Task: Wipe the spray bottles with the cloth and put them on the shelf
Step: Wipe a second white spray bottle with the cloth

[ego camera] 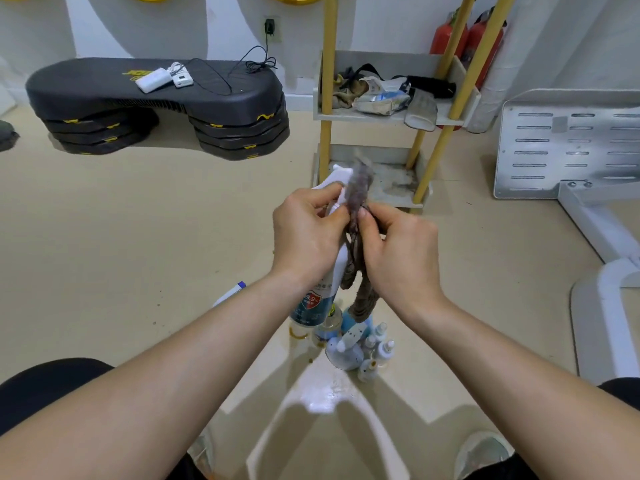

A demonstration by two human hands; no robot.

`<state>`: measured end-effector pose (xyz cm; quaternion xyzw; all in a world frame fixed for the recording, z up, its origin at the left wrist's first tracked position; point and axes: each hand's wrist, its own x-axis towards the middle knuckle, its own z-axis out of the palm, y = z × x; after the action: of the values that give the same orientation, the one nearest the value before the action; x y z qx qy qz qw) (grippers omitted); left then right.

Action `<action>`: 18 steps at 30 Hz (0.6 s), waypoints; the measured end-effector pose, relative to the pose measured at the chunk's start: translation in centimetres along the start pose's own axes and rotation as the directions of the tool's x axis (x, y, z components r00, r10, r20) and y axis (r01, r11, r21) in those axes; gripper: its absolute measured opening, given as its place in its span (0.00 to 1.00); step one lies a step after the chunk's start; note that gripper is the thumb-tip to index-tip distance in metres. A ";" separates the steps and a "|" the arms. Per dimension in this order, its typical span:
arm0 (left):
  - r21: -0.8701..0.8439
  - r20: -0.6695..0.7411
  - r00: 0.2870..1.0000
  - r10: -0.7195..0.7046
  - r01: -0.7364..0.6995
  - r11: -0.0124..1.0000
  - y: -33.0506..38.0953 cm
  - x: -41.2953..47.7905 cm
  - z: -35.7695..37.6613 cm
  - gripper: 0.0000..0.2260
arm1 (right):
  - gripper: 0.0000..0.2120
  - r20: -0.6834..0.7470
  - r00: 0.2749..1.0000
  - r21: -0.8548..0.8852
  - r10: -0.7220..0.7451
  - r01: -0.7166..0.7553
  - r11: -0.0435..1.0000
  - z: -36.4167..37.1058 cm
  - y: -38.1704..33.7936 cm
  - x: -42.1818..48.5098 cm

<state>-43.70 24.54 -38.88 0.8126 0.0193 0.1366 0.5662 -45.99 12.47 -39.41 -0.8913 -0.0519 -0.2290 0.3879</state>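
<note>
At the upper left of the frame a black step platform [156, 98] stands on the floor, with a white power bank [153, 79] and a cable lying on top. Lower down, a white bottle with a blue cap [232, 292] shows just behind the left forearm.

In the centre, the left hand [304, 233] has its fingers curled round the upper part of a spray bottle [313, 301]. The bottle is held above the floor, its white head up and its labelled body hanging below the wrist. Just right of it, the right hand [401, 251] pinches a brownish-grey cloth [362, 299] against the bottle's neck. The cloth runs from above the fingers down past the palm, and its top end is blurred, so its exact shape there is hard to tell.

Below both hands a cluster of small bottles [349, 344] sits on the floor.

Behind the hands, right of centre, is the shelf [346, 116] with yellow posts. Its upper tier holds rags and packets. Two red fire extinguishers [446, 36] stand behind it, and a white slotted panel [568, 143] fills the right edge.
</note>
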 end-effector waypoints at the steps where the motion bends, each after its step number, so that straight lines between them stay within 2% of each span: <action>1: 0.015 0.007 0.999 0.037 -0.037 0.999 0.1 0.1 0.0 0.05 | 0.12 -0.017 1.000 0.012 0.008 -0.007 1.000 0.0 0.2 0.0; 4: 0.108 0.007 0.991 0.132 -0.132 0.985 0.4 0.5 0.2 0.08 | 0.17 -0.105 0.990 0.120 0.093 -0.080 0.990 -0.5 -0.4 0.5; 7: 0.143 0.040 0.988 0.152 -0.156 0.977 0.5 0.0 0.3 0.09 | 0.12 -0.196 0.972 0.186 0.129 -0.092 0.978 -1.3 -0.7 1.8; 10: 0.210 0.109 0.977 0.186 -0.205 0.956 0.3 -1.1 1.0 0.06 | 0.12 -0.089 0.994 0.109 0.069 -0.060 0.992 -1.4 -0.6 2.2; 12: 0.245 0.096 0.977 0.191 -0.209 0.947 0.1 -1.3 1.2 0.14 | 0.12 -0.039 0.991 0.119 0.129 -0.124 0.985 -0.8 -0.1 1.9; 13: 0.256 0.080 0.979 0.188 -0.203 0.945 0.0 -1.2 1.1 0.19 | 0.11 -0.017 0.985 0.157 0.169 -0.165 0.974 -0.4 0.4 1.7; 15: 0.256 0.054 0.984 0.167 -0.176 0.951 -0.3 -1.0 0.9 0.23 | 0.18 0.032 0.973 0.234 0.229 -0.230 0.945 0.1 1.3 1.5; 18: 0.224 0.044 0.989 0.139 -0.145 0.964 -0.7 -0.8 0.8 0.21 | 0.17 0.133 0.962 0.410 0.237 -0.271 0.871 0.0 1.8 1.5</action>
<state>-44.24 23.94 -39.94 0.8730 -0.0313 0.1625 0.4588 -44.13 11.11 -39.94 -0.7928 0.0020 -0.1242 0.5967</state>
